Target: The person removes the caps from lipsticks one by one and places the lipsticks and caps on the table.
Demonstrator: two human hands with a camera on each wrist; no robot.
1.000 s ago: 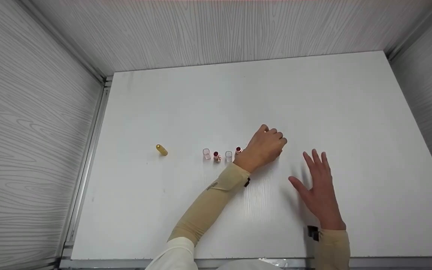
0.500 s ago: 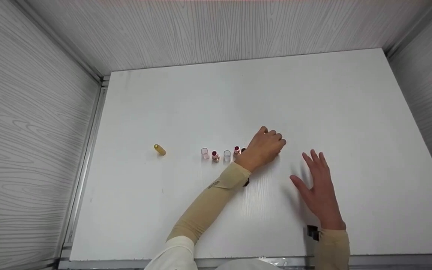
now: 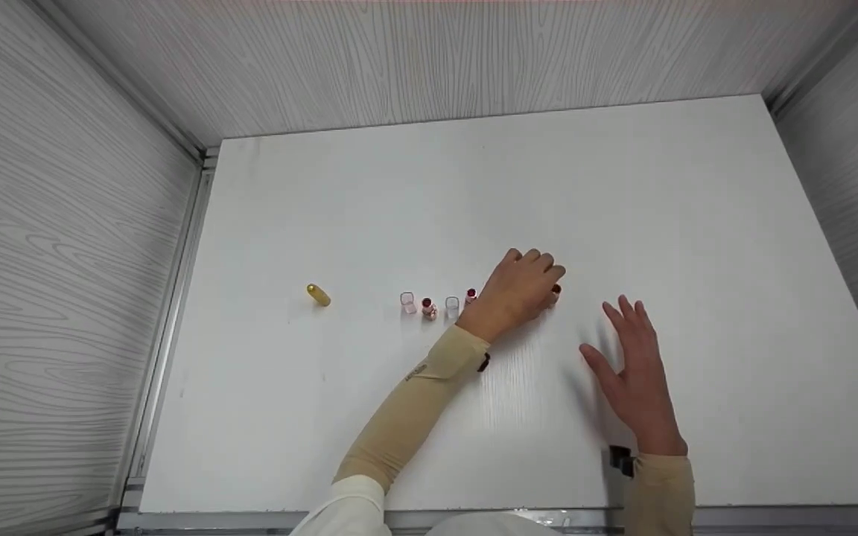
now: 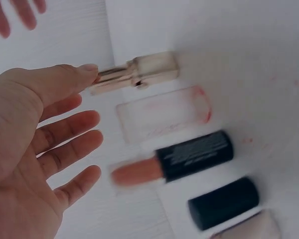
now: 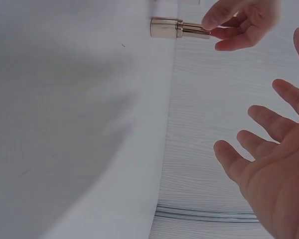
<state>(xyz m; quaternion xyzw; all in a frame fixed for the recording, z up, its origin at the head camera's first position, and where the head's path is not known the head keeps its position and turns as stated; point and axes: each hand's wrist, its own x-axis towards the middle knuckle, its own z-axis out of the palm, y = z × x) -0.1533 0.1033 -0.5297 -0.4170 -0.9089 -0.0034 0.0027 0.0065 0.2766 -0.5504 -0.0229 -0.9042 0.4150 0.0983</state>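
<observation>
My left hand (image 3: 515,294) is over the right end of a row of lipsticks and caps. Its thumb and a finger pinch the top of an upright gold lipstick (image 4: 157,68), whose base stands on the table; the other fingers are spread apart. The lipstick's dark red end shows beside the hand in the head view. A clear cap (image 4: 164,112), a black lipstick (image 4: 195,154) with its coral stick out and a black cap (image 4: 224,203) line up alongside, mostly hidden by the hand from above. To the right, my right hand (image 3: 641,383) hovers with fingers straight and holds nothing.
Farther left in the row are a pinkish clear cap (image 3: 408,303), a red lipstick (image 3: 429,309), another clear cap (image 3: 452,307) and a second red lipstick (image 3: 471,296). A gold tube (image 3: 319,295) stands apart at left. Wood-grain panels (image 3: 399,59) border the white table (image 3: 399,201).
My left hand has shifted slightly left, and the dark red end of the gold lipstick has come into sight at its right side. My right hand has hardly moved.
</observation>
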